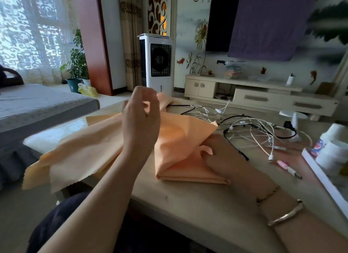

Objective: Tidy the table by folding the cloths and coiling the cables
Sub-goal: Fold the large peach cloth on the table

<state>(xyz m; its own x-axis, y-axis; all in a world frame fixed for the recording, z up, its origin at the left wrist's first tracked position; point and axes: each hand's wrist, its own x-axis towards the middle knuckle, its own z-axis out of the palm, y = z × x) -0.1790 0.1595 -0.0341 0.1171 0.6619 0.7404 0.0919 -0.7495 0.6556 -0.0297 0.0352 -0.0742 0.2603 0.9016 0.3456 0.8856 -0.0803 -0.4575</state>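
An orange cloth, partly folded, lies on the beige table. My left hand is raised over it with curled fingers and pinches a lifted edge of the cloth near the far side. My right hand rests on the folded part, with a small fold of the cloth tucked between thumb and fingers. A paler peach cloth spreads out to the left and hangs over the table edge. Behind my right hand lies a tangle of white and black cables, and a pink-ended USB cable sits to the right.
A white tray with white cups stands at the right edge of the table. A small white stand sits beyond the cables. A grey bed is on the left; a fan cooler and TV cabinet stand behind.
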